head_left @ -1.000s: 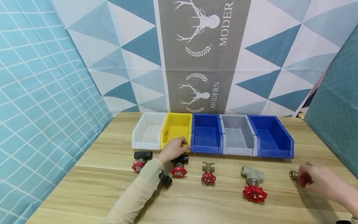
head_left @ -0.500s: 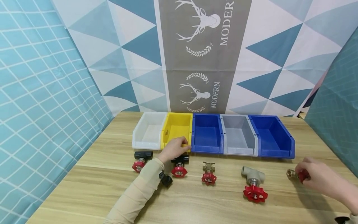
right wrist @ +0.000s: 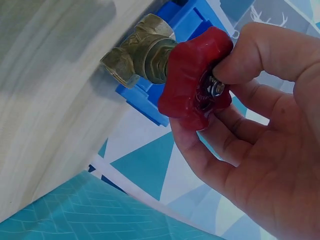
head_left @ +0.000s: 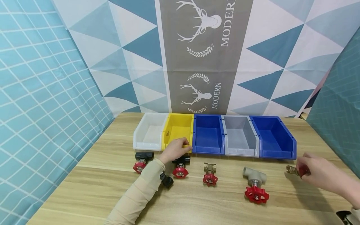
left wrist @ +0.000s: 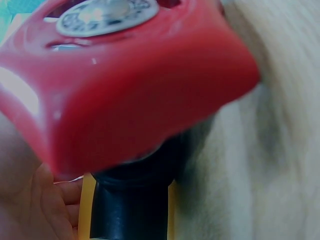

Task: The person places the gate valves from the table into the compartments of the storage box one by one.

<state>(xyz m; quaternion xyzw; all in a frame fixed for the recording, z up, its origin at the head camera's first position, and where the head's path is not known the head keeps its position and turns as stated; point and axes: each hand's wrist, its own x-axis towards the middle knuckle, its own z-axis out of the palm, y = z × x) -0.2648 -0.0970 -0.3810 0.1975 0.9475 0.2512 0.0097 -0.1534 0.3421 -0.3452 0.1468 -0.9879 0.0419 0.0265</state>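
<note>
My right hand [head_left: 320, 173] pinches the red handwheel [right wrist: 195, 80] of a brass gate valve [head_left: 292, 170], thumb on the wheel's hub side. In the right wrist view the brass body [right wrist: 145, 52] points away from the palm, close to the tabletop. My left hand [head_left: 175, 149] grips the front lip of the yellow bin [head_left: 180, 123], fingers bent over it. Under the left wrist lies a black valve with a red handwheel [head_left: 180, 172]; that wheel [left wrist: 135, 90] fills much of the left wrist view, with the black body [left wrist: 130, 210] below.
White [head_left: 150, 128], blue [head_left: 208, 132], grey [head_left: 239, 134] and second blue [head_left: 271, 134] bins adjoin the yellow one. Before them lie another black valve [head_left: 144, 155], a smaller brass valve [head_left: 209, 168] and a grey valve [head_left: 254, 179] with a red wheel.
My right hand has shifted left and slightly toward the bins with the brass valve, whose body has turned a little. The left hand stays on the yellow bin.
</note>
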